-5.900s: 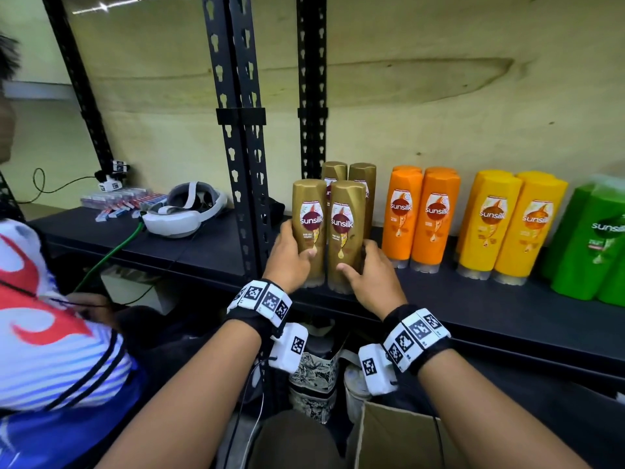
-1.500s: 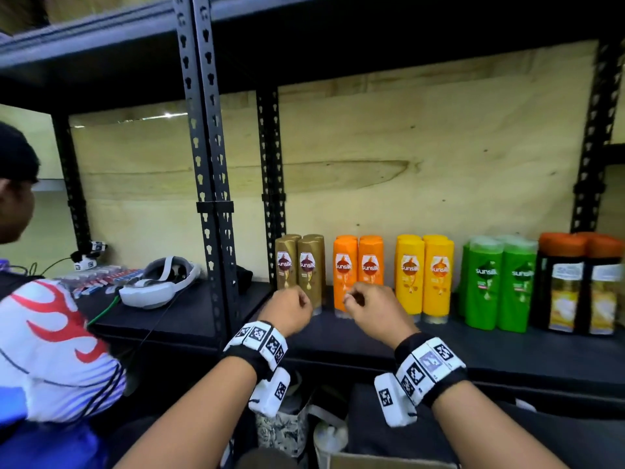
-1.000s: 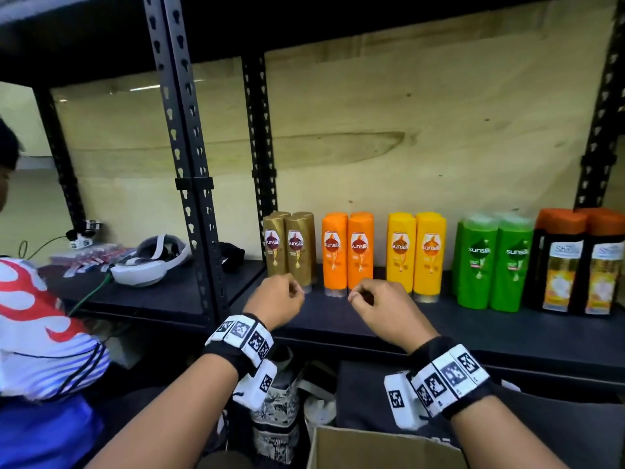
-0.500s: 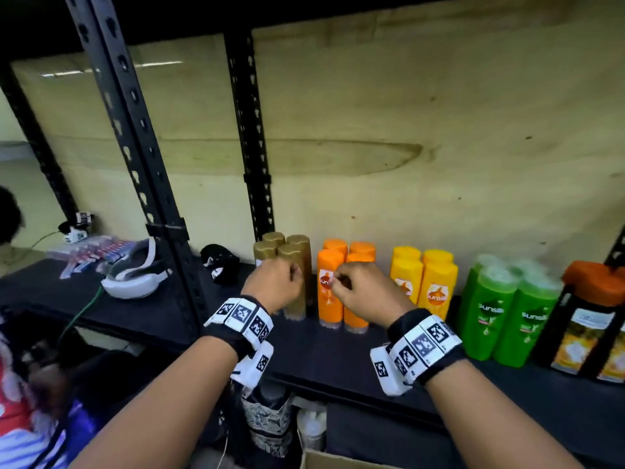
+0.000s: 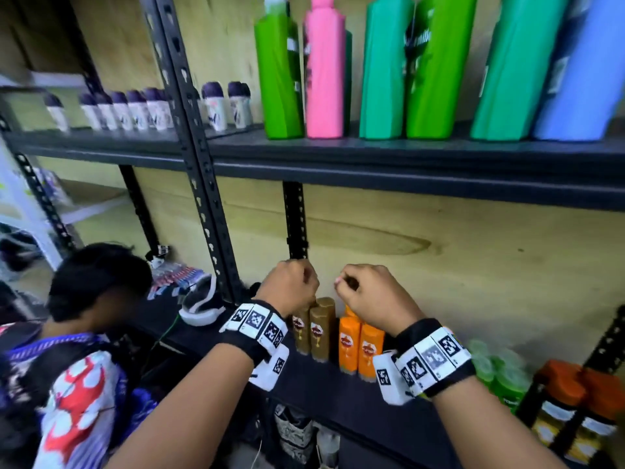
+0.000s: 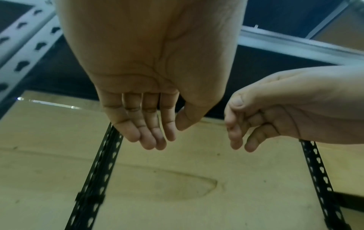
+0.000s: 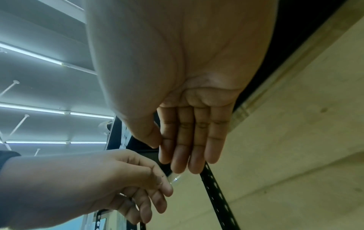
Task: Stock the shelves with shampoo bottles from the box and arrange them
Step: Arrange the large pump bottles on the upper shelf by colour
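Note:
Gold shampoo bottles stand on the lower shelf, with orange ones to their right, then green ones and dark bottles with orange caps. My left hand hovers above the gold bottles, loosely curled and holding nothing. My right hand hangs beside it over the orange bottles, also holding nothing. In the left wrist view the left hand shows relaxed fingers with a bare palm. The right wrist view shows the same of the right hand. The box is out of view.
The upper shelf carries tall green, pink and blue bottles, plus small purple-capped bottles at left. A black upright stands left of my hands. Another person crouches at lower left near a white headset.
Both hands left the gold bottles and have risen above the bottle tops, still holding nothing. My view has tilted up, so the upper shelf now shows.

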